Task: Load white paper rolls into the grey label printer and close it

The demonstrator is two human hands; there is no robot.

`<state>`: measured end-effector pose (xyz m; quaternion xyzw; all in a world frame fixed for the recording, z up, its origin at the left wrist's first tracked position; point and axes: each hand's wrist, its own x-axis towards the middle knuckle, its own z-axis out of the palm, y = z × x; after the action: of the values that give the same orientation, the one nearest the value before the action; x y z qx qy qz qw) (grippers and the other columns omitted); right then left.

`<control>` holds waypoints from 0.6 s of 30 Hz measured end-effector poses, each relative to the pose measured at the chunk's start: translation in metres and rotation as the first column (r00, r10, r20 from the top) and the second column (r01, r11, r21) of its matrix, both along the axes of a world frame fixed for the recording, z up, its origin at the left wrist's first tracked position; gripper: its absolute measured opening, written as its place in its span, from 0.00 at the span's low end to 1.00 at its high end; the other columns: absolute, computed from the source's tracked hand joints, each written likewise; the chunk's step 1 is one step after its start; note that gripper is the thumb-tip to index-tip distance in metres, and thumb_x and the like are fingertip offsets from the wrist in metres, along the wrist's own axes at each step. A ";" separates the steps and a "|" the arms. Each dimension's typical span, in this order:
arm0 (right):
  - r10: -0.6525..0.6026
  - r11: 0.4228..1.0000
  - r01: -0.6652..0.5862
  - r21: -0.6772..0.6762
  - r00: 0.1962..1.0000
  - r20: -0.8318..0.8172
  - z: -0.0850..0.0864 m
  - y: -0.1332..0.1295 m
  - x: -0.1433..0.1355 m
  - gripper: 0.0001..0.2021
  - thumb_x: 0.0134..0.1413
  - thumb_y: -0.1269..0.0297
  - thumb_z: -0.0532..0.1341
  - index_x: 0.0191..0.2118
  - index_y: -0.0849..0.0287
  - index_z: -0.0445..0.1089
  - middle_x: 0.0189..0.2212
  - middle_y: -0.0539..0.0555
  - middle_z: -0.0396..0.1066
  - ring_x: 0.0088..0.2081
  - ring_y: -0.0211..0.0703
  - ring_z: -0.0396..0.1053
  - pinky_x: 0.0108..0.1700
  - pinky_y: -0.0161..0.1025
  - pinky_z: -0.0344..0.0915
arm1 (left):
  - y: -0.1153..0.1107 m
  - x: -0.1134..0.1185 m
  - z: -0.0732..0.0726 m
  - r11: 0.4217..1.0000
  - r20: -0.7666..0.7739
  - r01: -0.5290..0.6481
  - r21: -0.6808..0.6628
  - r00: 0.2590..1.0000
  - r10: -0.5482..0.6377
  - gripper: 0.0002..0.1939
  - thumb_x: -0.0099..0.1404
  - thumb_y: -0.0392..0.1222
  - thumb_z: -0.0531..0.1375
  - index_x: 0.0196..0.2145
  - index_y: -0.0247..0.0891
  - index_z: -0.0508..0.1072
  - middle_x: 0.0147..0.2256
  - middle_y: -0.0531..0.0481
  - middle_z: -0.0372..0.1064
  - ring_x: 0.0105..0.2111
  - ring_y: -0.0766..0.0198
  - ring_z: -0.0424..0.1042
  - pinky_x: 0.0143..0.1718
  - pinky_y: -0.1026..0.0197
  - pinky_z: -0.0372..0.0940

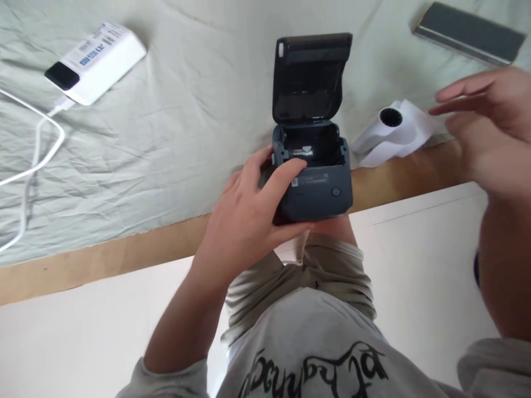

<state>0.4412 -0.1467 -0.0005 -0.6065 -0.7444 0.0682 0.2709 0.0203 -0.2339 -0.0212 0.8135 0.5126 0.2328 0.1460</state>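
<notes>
My left hand [244,215] is closed round the left side of a small dark blue-grey thermal printer [317,196], its thumb lying on the front edge of the paper bay. The printer's black lid [309,77] stands raised, and a small printed label shows inside the bay. To the right of it, a white paper roll [388,132] with a black core lies on the cloth, its loose end partly unrolled. My right hand [489,121] hovers at the loose paper's right end, partly blurred, with fingers stretched out and apart; nothing shows in its grasp.
A white box-shaped device [108,61] with a black end panel lies at the upper left, a white cable [39,138] plugged into it. At the upper right rests a dark phone-like slab [470,33]. Wrinkled pale green cloth covers the table, whose brown edge [166,246] runs in front of me.
</notes>
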 end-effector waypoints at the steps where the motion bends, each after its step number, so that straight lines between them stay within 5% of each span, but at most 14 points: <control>1: -0.046 0.998 0.046 -0.043 0.999 -0.012 -0.001 0.007 0.002 0.21 0.82 0.47 0.69 0.72 0.42 0.82 0.67 0.56 0.85 0.64 0.50 0.87 0.67 0.61 0.87 | 0.000 0.000 0.000 1.000 0.000 -0.007 0.005 1.000 0.007 0.48 0.74 0.50 0.88 0.81 0.58 0.72 0.84 0.36 0.69 0.78 0.28 0.80 0.77 0.29 0.83; 4: -0.084 0.976 0.086 -0.198 0.996 0.020 -0.006 0.032 0.008 0.35 0.68 0.38 0.83 0.73 0.45 0.82 0.57 0.54 0.86 0.53 0.44 0.85 0.63 0.56 0.85 | -0.001 0.001 -0.002 1.000 0.000 -0.019 0.022 1.000 0.019 0.49 0.72 0.48 0.89 0.81 0.57 0.73 0.84 0.35 0.68 0.78 0.27 0.80 0.76 0.28 0.83; 9: -0.049 0.972 0.037 -0.232 0.998 -0.045 -0.010 0.051 0.010 0.46 0.44 0.34 0.93 0.65 0.48 0.86 0.48 0.50 0.82 0.43 0.35 0.74 0.55 0.47 0.81 | -0.001 0.002 -0.003 0.999 0.008 -0.017 0.032 1.000 0.017 0.47 0.74 0.50 0.88 0.81 0.56 0.73 0.84 0.34 0.70 0.78 0.26 0.81 0.76 0.26 0.83; 14: -0.085 0.987 0.021 -0.159 0.908 -0.409 -0.018 0.057 0.026 0.35 0.65 0.27 0.76 0.65 0.46 0.78 0.53 0.56 0.79 0.45 0.45 0.79 0.37 0.46 0.75 | 0.000 0.003 0.003 1.000 0.000 -0.016 -0.012 1.000 0.016 0.48 0.73 0.50 0.88 0.81 0.58 0.73 0.84 0.38 0.70 0.78 0.29 0.81 0.77 0.29 0.83; 18: -0.126 0.990 0.065 -0.124 0.797 -0.590 -0.037 0.061 0.040 0.35 0.49 0.33 0.83 0.51 0.49 0.74 0.39 0.55 0.66 0.35 0.47 0.72 0.25 0.44 0.63 | 0.001 0.004 0.006 0.999 0.001 -0.001 -0.035 1.000 0.001 0.46 0.76 0.50 0.86 0.83 0.57 0.73 0.85 0.39 0.70 0.78 0.30 0.81 0.78 0.29 0.83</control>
<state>0.4816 -0.0853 -0.0379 -0.6035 -0.5856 0.2779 0.4643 0.0240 -0.2330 -0.0149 0.8104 0.5169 0.2242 0.1606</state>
